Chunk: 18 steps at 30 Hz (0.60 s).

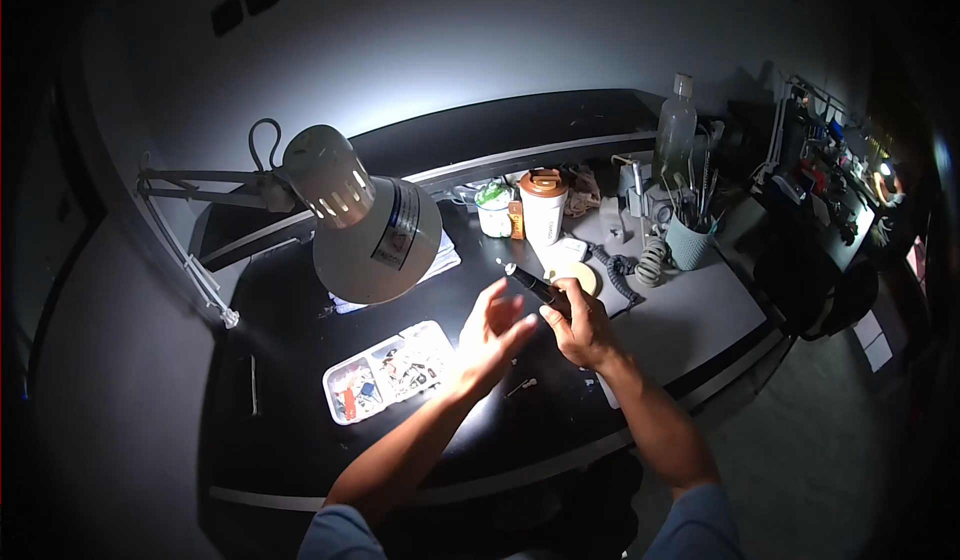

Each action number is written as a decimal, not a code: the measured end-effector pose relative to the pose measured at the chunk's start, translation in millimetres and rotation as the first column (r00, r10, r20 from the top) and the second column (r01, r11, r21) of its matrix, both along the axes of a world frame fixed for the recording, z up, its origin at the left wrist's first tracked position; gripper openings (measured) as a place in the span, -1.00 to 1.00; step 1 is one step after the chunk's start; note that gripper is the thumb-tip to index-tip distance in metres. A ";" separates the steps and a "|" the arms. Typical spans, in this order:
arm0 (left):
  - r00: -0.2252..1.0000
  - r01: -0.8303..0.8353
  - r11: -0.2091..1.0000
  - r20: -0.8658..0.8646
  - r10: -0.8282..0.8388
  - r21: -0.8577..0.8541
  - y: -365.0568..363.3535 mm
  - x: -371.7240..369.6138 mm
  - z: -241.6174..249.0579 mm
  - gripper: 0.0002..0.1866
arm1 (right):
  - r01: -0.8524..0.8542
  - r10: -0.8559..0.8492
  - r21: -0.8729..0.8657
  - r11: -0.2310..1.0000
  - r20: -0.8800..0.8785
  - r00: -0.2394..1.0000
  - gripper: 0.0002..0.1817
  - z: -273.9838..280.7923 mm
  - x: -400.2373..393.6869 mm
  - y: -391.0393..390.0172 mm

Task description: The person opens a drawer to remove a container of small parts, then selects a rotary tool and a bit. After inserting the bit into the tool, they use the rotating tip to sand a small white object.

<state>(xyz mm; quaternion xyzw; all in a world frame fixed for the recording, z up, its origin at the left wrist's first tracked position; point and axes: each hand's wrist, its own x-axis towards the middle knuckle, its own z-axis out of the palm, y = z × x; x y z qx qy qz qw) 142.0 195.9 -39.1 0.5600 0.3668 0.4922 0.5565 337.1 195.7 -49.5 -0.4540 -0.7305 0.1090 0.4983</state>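
Note:
My right hand (583,332) is closed around a black handpiece (535,285), a slim, pen-like tool with a pale tip that points up and to the left. Just left of it, my left hand (490,335) is raised with fingers and thumb apart, near the tool's front end. A white divided tray (345,410) full of small mixed parts lies on the black desk beside my left wrist. Behind my right hand sits a round, pale yellow disc (573,280), partly covered by the fingers.
A desk lamp (378,245) hangs over the left side. At the back stand a white cup with a brown lid (543,210), a small tub (494,210) and a clear bottle (677,125). Coiled cords (651,260) lie by a tool-filled holder (689,245) on the right.

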 end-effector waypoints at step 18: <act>0.898 0.334 0.933 0.255 -0.359 0.135 34.6 96.5 39.2 -0.85 | 0.024 -0.034 -0.083 0.996 -0.127 0.991 -0.74 -12.6 21.0 9.6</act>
